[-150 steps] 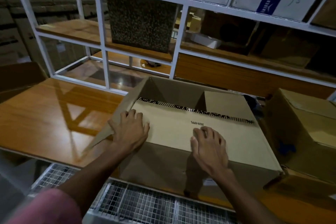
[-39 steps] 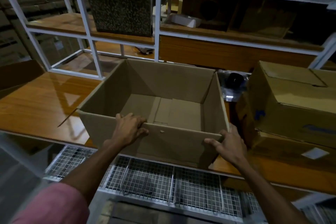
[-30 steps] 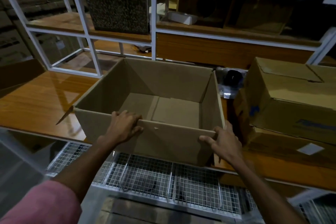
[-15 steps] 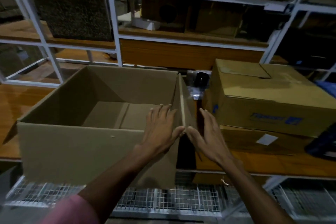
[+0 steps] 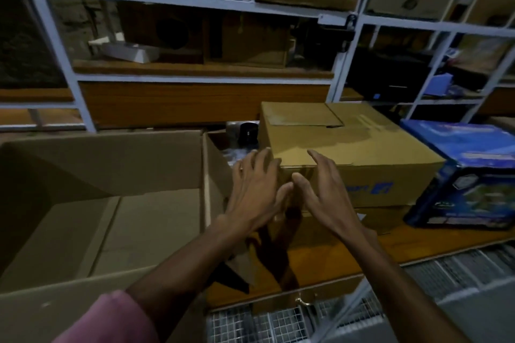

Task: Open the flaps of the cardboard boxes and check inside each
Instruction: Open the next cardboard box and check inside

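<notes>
An open cardboard box [image 5: 97, 164] fills the left side, flaps up, with only its bare bottom showing inside. To its right a closed cardboard box [image 5: 348, 147] sits on top of a flatter brown box [image 5: 384, 220]. My left hand [image 5: 256, 189] is spread at the closed box's near left corner, fingers touching it. My right hand [image 5: 326, 189] hovers at the front top edge of the same box, fingers apart, holding nothing.
A blue printed carton [image 5: 473, 175] stands right of the closed box. A small black object [image 5: 248, 133] lies behind, between the boxes. White metal shelving [image 5: 342, 58] with more cartons rises behind the wooden tabletop [image 5: 348, 253]. A wire mesh rack [image 5: 278, 323] lies below the front edge.
Both hands have left the open box's right wall and moved right onto the closed box. The view has swung right, bringing the blue carton in.
</notes>
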`<action>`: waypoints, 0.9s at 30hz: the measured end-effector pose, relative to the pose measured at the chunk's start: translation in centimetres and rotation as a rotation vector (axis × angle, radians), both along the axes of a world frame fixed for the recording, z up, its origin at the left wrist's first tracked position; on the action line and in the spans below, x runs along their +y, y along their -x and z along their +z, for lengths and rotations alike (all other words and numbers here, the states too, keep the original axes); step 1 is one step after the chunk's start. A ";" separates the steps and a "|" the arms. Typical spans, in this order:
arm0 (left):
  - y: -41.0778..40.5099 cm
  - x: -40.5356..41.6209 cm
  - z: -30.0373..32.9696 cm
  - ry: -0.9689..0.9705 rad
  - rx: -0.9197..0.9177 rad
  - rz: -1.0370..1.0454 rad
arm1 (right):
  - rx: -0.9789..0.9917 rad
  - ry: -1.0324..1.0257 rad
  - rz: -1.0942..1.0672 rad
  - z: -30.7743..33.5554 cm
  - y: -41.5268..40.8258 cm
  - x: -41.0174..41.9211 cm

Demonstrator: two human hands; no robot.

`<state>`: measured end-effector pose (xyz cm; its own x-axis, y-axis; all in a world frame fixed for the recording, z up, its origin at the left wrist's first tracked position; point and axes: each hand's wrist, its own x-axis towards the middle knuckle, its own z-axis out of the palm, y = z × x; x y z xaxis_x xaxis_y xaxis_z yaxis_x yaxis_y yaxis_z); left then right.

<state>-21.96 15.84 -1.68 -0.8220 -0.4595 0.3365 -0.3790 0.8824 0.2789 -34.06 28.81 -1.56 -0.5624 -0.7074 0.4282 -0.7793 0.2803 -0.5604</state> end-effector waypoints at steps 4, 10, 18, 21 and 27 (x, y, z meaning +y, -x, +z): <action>5.4 -1.5 1.1 -0.035 0.040 -0.023 | 0.052 -0.044 -0.094 1.2 4.7 -0.2; 12.2 -4.2 2.6 -0.074 -0.037 0.033 | 0.093 -0.158 -0.246 2.6 14.5 0.2; 20.4 -8.9 0.9 -0.210 -0.291 0.199 | 0.113 -0.660 -0.433 0.1 28.4 0.2; 23.1 -10.5 0.7 -0.271 -0.349 0.287 | 0.070 -0.683 -0.456 0.1 32.8 -0.7; 27.6 -13.1 0.9 -0.248 -0.350 0.354 | 0.044 -0.723 -0.449 0.3 40.3 -2.5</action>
